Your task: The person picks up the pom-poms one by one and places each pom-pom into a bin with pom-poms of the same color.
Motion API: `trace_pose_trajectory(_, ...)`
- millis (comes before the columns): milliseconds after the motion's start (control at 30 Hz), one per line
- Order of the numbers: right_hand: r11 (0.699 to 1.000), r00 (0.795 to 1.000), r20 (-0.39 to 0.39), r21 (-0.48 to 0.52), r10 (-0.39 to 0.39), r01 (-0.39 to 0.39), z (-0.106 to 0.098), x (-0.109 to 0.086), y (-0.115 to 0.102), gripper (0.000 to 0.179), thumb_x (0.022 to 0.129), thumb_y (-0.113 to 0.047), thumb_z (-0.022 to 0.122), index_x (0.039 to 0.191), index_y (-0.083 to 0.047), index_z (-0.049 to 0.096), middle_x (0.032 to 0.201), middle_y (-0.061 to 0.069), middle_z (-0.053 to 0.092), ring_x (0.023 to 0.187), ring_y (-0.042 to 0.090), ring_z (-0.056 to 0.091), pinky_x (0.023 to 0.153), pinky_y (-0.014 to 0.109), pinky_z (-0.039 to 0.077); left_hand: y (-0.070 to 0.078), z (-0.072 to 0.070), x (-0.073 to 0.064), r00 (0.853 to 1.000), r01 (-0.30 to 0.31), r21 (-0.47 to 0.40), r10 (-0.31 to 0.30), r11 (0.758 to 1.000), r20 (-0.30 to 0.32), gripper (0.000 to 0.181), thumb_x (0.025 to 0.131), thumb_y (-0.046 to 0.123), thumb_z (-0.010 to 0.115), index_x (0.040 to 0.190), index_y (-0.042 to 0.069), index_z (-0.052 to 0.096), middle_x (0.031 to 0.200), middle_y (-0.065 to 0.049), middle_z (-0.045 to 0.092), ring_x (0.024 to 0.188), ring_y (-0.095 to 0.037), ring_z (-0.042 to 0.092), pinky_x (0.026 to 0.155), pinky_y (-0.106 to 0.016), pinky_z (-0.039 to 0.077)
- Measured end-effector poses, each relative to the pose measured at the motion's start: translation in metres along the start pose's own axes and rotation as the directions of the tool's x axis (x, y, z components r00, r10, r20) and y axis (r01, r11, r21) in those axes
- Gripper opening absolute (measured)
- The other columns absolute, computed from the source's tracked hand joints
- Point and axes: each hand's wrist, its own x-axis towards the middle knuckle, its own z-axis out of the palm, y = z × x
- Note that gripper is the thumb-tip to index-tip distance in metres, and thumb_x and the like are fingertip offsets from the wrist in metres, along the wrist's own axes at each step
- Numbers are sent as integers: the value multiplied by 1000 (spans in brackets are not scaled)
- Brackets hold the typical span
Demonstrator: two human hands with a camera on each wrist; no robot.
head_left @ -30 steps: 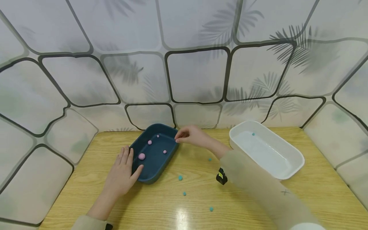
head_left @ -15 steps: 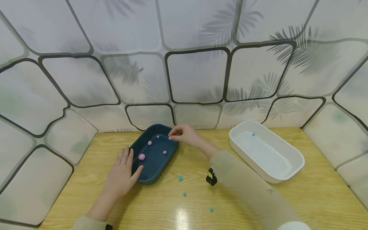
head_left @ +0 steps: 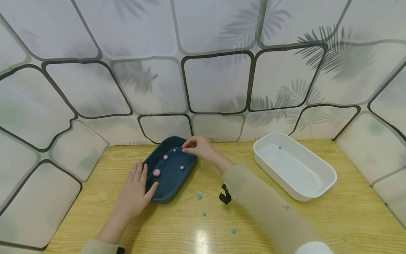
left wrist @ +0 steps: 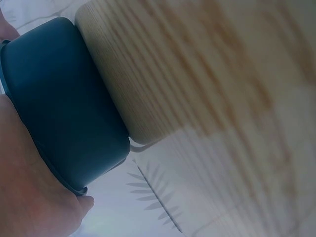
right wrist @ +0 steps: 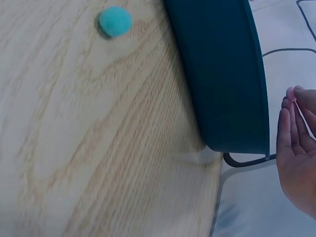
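My right hand (head_left: 202,147) is over the far right rim of the dark blue dish (head_left: 168,192), pinching a small pink pom-pom (right wrist: 291,94) between thumb and fingertips. My left hand (head_left: 133,190) rests on the dish's left rim with its fingers straight and thumb apart. Inside the dish lie several pink pom-poms of different sizes, the largest pom-pom (head_left: 157,173) toward the left wall. In the left wrist view the blue dish (left wrist: 64,103) shows its outer side, with part of the left hand (left wrist: 34,182) along its rim.
A white dish (head_left: 295,195) stands at the right, holding one small teal pom-pom (head_left: 280,147). Loose teal pom-poms lie on the wooden table (head_left: 171,233): one (head_left: 199,196) near the blue dish, others closer to the front. A patterned backdrop (head_left: 219,84) rises behind the table.
The right hand has moved left, from beside the blue dish's right rim to over its inside, still pinching. The left hand and both dishes have stayed in place.
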Motion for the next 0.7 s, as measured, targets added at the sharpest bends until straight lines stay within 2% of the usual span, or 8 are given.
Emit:
trace_pose_trajectory(267, 1000, 1000, -2, -25, -1, 1, 9, 3, -1, 13, 99, -13, 77, 108, -4, 82, 109, 12, 80, 97, 22, 72, 80, 23, 58, 0, 0, 1, 1000, 8, -6, -8, 1000, -1, 81, 109, 42, 55, 162, -13, 27, 172, -35, 20, 161, -52, 19, 131, -64, 23)
trace_pose_trajectory(700, 998, 998, -40, -16, 54, -55, 15, 4, 3, 15, 99, -15, 77, 110, -6, 82, 115, 11, 79, 103, 25, 72, 83, 27, 60, 0, 0, 1, 1000, 4, -8, -4, 1000, -3, 81, 109, 41, 55, 162, -13, 27, 172, -35, 20, 161, -52, 18, 131, -64, 23)
